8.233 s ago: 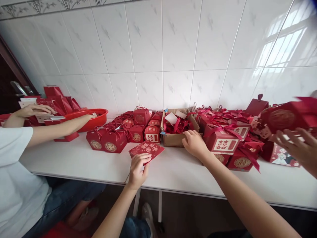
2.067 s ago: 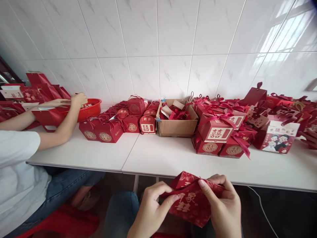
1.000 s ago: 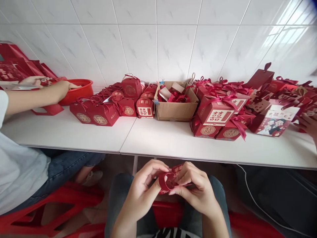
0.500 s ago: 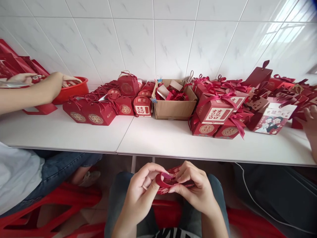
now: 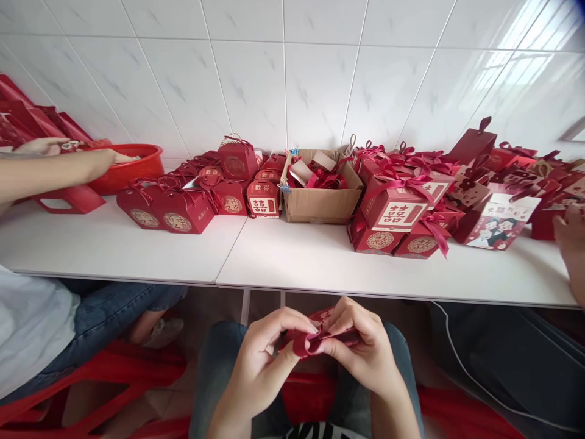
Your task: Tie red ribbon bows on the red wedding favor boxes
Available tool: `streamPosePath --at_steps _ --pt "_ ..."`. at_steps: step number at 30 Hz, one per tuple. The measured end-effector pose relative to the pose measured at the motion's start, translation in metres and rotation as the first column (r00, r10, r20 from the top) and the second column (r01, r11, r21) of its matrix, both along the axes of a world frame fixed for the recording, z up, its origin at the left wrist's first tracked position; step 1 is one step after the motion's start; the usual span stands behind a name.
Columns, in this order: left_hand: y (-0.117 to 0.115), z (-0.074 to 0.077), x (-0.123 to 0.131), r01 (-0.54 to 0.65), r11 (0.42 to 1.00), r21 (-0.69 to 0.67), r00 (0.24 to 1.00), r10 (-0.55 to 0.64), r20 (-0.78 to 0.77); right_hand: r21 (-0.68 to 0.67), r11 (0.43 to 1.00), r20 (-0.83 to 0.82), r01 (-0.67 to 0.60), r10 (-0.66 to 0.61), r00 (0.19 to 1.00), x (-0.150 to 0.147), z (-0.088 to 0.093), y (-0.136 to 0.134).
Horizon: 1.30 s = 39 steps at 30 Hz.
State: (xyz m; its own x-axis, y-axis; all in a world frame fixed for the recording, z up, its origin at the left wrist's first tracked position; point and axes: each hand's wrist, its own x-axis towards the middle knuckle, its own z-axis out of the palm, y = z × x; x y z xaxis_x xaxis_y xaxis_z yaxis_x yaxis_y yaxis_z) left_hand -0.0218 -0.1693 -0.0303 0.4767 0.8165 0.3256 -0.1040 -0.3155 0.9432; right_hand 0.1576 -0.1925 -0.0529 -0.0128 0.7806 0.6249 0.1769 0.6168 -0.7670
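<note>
Wall: white marbled tiles (image 5: 320,91) rise behind everything in my head view, with window light glaring at upper right.
Table: white and long, the table (image 5: 283,262) has a seam running across it ahead of me.
Red carton: above my lap, just off the table's near edge, I have a patterned red carton (image 5: 321,314), mostly covered by my hands.
Left fingers: narrow, my left hand (image 5: 265,356) pinches the carton beside a curled dark red strip (image 5: 300,347).
Right fingers: also closed, my right hand (image 5: 363,344) grips its other side.
Cardboard box: standing open against the wall side, the cardboard box (image 5: 322,205) holds red ribbons and pale cards.
Finished-looking boxes: left of it sit red boxes with gold medallions (image 5: 178,213); right of it, ribbon-tied boxes (image 5: 397,210) are stacked.
Couple box: farther right, one box shows a cartoon couple (image 5: 496,231).
Neighbours: at left a co-worker's hand (image 5: 114,157) is at an orange-red basin (image 5: 148,169); another person's hand (image 5: 571,238) shows at far right.
</note>
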Motion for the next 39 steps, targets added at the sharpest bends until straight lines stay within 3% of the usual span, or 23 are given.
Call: streamPosePath --at_steps 10,17,20,28,34,37,39 --pt "0.001 0.002 0.001 -0.002 0.998 0.060 0.996 0.007 -0.083 0.016 1.000 0.009 0.005 -0.005 1.000 -0.002 0.006 0.007" --pt "0.001 0.001 -0.003 0.051 0.987 0.153 0.997 -0.043 -0.060 0.149 0.982 0.051 0.113 -0.122 0.991 -0.001 0.007 0.004" --pt "-0.001 -0.002 -0.002 0.020 0.987 0.157 0.998 -0.012 -0.055 0.173 0.979 0.066 0.104 -0.117 0.991 -0.001 0.007 0.002" --pt "-0.007 -0.007 -0.001 -0.070 0.994 0.089 0.989 0.081 -0.122 0.162 0.984 0.082 0.074 -0.088 0.993 -0.003 0.002 0.002" --pt "0.000 -0.012 0.006 -0.107 0.989 0.104 0.993 0.112 -0.048 0.086 0.988 0.027 0.125 -0.128 0.991 -0.006 -0.002 0.008" --pt "0.005 -0.005 0.009 -0.127 0.984 0.122 0.992 0.126 0.017 0.050 0.986 -0.027 0.159 -0.158 0.987 -0.011 0.007 0.013" --pt "0.012 0.010 0.011 -0.137 0.981 0.140 0.990 0.131 0.050 0.033 0.984 -0.069 0.178 -0.175 0.982 -0.011 0.021 0.021"
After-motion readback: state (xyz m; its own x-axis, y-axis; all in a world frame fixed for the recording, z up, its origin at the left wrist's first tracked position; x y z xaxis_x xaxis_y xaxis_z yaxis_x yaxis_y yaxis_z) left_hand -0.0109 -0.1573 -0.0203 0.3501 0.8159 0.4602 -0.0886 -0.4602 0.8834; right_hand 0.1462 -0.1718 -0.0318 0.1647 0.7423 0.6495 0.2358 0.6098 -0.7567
